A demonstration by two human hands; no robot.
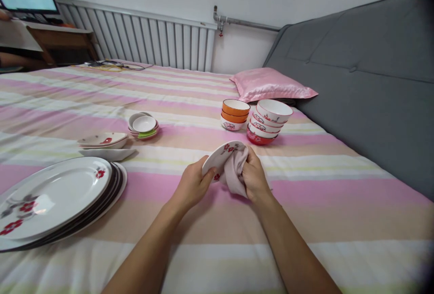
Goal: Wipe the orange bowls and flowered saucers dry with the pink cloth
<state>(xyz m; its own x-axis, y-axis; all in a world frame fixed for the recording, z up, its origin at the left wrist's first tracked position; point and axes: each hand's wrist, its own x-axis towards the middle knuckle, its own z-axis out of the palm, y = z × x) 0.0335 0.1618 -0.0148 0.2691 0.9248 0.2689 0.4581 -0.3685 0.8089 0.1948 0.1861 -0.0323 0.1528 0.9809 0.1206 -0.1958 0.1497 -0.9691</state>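
My left hand [195, 183] grips the left edge of a small white plate [217, 159] with red flowers, thumb on its face. The plate is tilted up above the striped bedspread. In my right hand [254, 174] a pale pinkish cloth [234, 174] is bunched against the plate's right side, covering part of it. Beyond my hands stand a stack of orange and white bowls [235, 111] and a taller stack of white and red bowls [271, 117]. Large flowered plates [64, 194] are piled at the left.
Small dishes [144, 124] and boat-shaped dishes [103, 140] sit left of centre. A pink pillow [273, 83] lies by the grey headboard [359, 68]. Cables [115, 65] rest at the bed's far edge. At the far left, part of a person shows by a desk [64, 36] with a monitor.
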